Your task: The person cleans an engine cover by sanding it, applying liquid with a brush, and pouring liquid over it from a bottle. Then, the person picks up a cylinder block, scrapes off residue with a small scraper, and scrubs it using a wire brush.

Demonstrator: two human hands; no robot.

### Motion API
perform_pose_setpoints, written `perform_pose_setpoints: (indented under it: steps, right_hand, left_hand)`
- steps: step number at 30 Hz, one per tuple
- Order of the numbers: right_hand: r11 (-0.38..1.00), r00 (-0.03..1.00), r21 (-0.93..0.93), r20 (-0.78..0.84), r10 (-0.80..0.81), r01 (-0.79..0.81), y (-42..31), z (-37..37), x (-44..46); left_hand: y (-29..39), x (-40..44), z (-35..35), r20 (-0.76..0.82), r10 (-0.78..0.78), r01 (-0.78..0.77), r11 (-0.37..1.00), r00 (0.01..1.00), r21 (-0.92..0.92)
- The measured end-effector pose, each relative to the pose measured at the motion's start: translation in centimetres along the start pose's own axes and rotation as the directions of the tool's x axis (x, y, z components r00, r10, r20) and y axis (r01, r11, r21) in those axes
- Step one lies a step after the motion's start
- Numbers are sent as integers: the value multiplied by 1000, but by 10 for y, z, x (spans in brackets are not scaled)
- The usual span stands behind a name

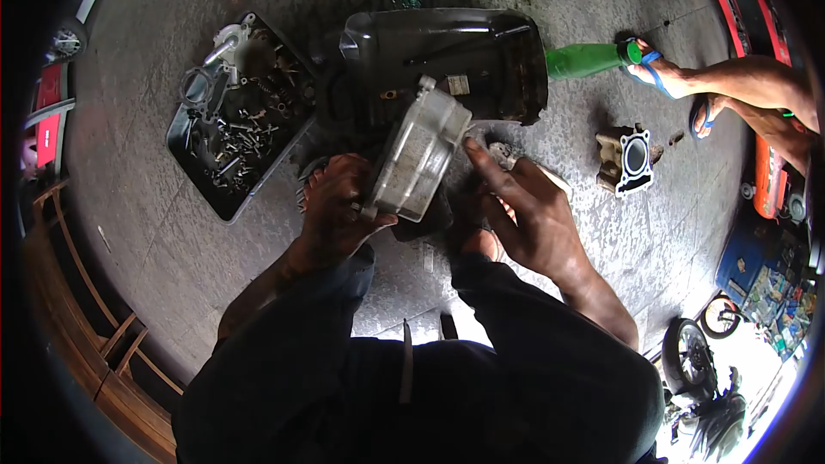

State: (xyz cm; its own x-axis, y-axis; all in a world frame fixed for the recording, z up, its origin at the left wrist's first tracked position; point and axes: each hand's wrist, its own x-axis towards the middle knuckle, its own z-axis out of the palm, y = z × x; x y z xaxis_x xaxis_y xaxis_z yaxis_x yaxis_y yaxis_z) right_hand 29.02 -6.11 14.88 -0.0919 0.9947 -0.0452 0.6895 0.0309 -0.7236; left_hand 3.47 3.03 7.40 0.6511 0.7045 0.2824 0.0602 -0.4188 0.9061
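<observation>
My left hand [335, 202] is closed around the lower left side of a boxy, grey cast-metal engine part [423, 155], held tilted above the floor between my knees. My right hand [537, 215] is on the other side, index finger stretched to the part's right edge and thumb apart. Whether that fingertip touches the metal is hard to tell. Beyond the part lies a black plastic tub [447, 26] with dark residue in it. A black tray [232, 206] of bolts, springs and metal castings rests to the left.
A green bottle [589, 60] lies right of the tub, close to another person's sandalled foot [657, 69]. An engine cylinder block [634, 159] stands on the floor at right. Wooden furniture [103, 361] borders the left; a motorcycle wheel [687, 357] is at lower right.
</observation>
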Motion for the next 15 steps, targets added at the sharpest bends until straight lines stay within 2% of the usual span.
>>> perform_pose_setpoints:
  steps: [1,2,3,5,8,9,10,11,12,14,15]
  right_hand:
    - [1000,1000,3,-7,-10,10,0,3,5]
    - [999,999,-29,53,-11,12,1,6,10]
    - [998,994,-61,113,-5,12,0,9,13]
    - [993,993,-117,116,7,7,-6,14,16]
    - [989,957,-145,291,24,20,-17,14,13]
    - [989,957,-147,289,25,18,-10,16,11]
    - [978,926,84,316,-206,189,5,22,9]
    - [886,854,313,289,-432,342,16,28,6]
    - [884,852,314,289,-436,346,21,33,2]
    - [902,936,421,273,-223,92,25,44,-8]
    - [900,934,425,273,-231,99,28,52,-14]
  left_hand:
    - [1,3,-2,-16,93,-92,995,996,32]
    - [1,4,-3,-14,98,-97,994,995,43]
    - [2,3,-4,3,86,-86,994,996,61]
    - [0,3,-7,18,82,-84,993,996,83]
    - [-3,-2,-5,-10,23,-21,995,1000,102]
    - [-4,-5,-4,-63,-16,17,1000,998,24]
    - [-1,-5,-3,-112,-59,53,997,992,-56]
    - [4,-6,-3,-113,-59,53,997,992,-55]
    - [16,0,-4,-165,-172,154,981,971,-118]
    - [22,0,-9,-216,-285,250,952,934,-178]
    - [19,-4,-12,-227,-392,324,902,891,-287]
